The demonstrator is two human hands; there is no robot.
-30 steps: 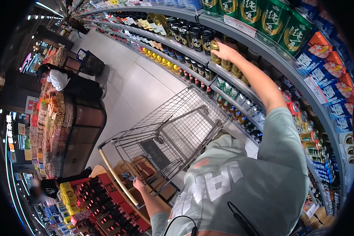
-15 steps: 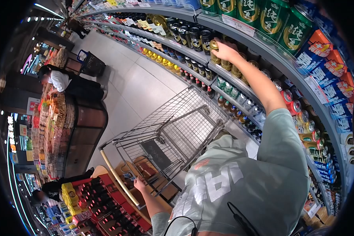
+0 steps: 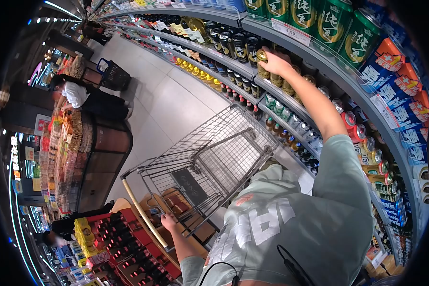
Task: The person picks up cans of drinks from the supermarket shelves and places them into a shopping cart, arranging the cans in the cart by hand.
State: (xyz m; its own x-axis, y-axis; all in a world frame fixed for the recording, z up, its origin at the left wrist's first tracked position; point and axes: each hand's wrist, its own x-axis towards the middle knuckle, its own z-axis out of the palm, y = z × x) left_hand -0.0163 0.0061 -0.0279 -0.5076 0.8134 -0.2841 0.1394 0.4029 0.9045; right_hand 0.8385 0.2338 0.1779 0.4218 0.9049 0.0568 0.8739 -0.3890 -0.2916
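Observation:
My right hand [image 3: 277, 63] reaches to the shelf on the right, its fingers wrapped round the upper part of a gold can [image 3: 262, 68]. The can is upright at the front of its shelf, beside a row of black cans [image 3: 238, 47]. Over by the cart's handle, my left hand [image 3: 168, 221] is closed around something thin and dark at the side of the shopping cart [image 3: 214, 162]; the thing is too small to make out. The cart's wire basket holds nothing that I can see.
Green cans [image 3: 332, 24] line the shelf above. A person [image 3: 88, 97] leans over a display counter [image 3: 105, 162] at the left, near a dark basket [image 3: 114, 76]. Dark bottles stand on a red display [image 3: 143, 238] at the lower left. Another person [image 3: 66, 226] is behind it.
The view has shifted slightly. My right hand keeps its hold on the gold can, and my left hand stays beside the cart's handle.

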